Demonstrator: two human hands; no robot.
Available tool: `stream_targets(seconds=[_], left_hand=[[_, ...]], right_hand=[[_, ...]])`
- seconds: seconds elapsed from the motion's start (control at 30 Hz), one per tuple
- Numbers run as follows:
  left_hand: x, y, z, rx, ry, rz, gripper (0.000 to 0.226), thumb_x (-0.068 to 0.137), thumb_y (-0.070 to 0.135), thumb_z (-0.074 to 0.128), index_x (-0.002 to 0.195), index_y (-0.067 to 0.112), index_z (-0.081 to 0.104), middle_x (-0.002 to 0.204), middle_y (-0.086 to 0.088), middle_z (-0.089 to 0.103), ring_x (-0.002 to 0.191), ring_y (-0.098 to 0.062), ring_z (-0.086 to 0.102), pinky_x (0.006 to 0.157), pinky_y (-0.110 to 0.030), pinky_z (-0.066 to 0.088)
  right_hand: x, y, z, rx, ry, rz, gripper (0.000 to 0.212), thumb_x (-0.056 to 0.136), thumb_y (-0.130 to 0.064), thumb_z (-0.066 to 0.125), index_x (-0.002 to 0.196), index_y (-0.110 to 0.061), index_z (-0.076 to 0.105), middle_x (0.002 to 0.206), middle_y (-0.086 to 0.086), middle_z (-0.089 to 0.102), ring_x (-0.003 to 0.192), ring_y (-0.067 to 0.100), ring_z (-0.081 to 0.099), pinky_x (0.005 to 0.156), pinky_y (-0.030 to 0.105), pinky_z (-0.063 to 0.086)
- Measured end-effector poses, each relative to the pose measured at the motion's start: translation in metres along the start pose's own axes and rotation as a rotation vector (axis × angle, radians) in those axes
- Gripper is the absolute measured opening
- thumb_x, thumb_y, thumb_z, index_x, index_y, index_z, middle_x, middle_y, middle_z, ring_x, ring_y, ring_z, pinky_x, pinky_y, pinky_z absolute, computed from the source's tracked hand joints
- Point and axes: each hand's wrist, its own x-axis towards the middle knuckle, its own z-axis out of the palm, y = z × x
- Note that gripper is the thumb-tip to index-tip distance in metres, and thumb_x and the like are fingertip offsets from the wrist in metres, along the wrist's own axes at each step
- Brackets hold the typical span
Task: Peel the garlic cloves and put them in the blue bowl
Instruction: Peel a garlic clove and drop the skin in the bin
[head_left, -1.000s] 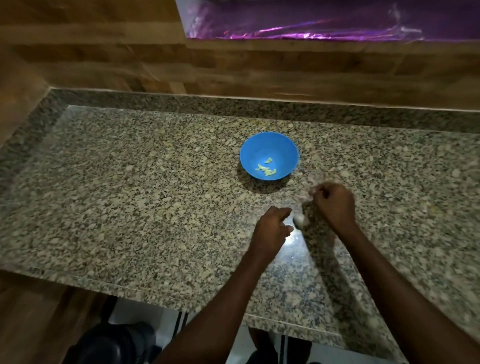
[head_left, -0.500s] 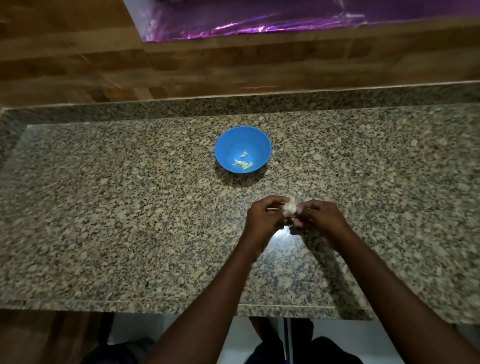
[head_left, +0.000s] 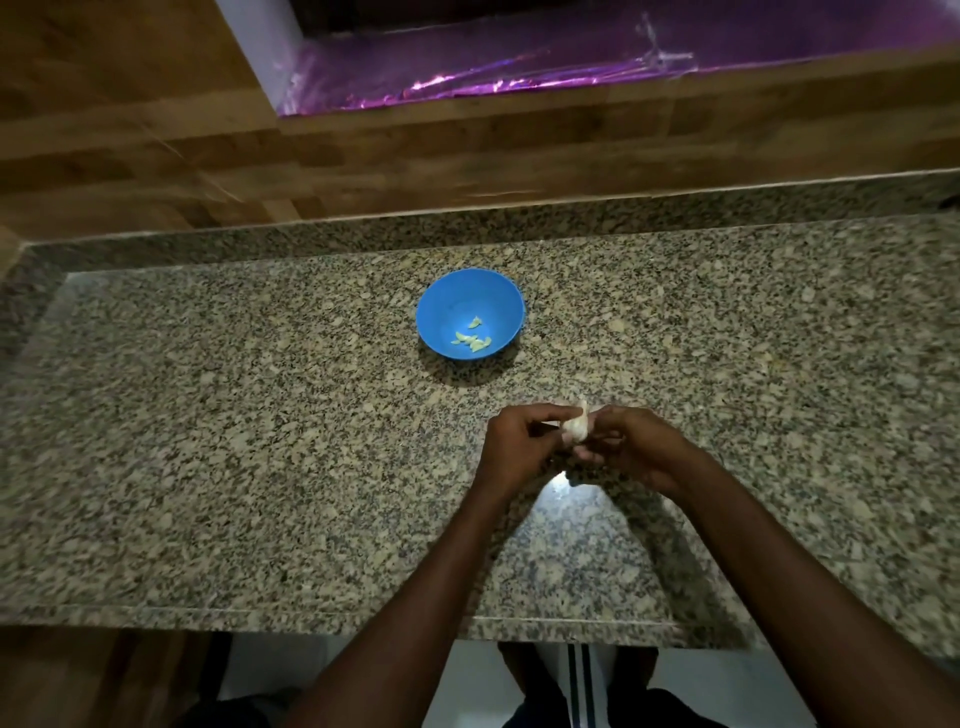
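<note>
A whitish garlic piece (head_left: 576, 426) with papery skin sits between my two hands above the granite counter. My left hand (head_left: 517, 449) pinches it from the left with curled fingers. My right hand (head_left: 634, 449) grips it from the right, fingers curled round its lower side. Beyond the hands stands the blue bowl (head_left: 470, 293), with several pale peeled cloves (head_left: 471, 338) lying at its bottom.
The speckled granite counter (head_left: 260, 441) stretches wide to both sides, with a raised back edge and a wooden wall (head_left: 467, 150) behind. A shiny purple sheet (head_left: 571, 67) lies on a ledge above. The counter's front edge runs just below my forearms.
A second ago my hands were apart, the garlic low by my right hand. They have since come together and both hold the garlic, raised slightly above the counter.
</note>
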Motion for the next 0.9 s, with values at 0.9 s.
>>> stream_targets(seconds=[0.9], left_hand=[[0.008,-0.004,0.012,0.488,0.262,0.112,0.033,0.091,0.032,0.07,0.116,0.009,0.07,0.108,-0.008,0.074,0.091,-0.006,0.061,0.079,-0.028,0.047]], right_hand=[[0.008,0.018,-0.032,-0.162,0.217,-0.116,0.018,0.087,0.018,0.061,0.071,0.009,0.062,0.064,0.025,0.059,0.047,0.025,0.056,0.06,0.046,0.057]])
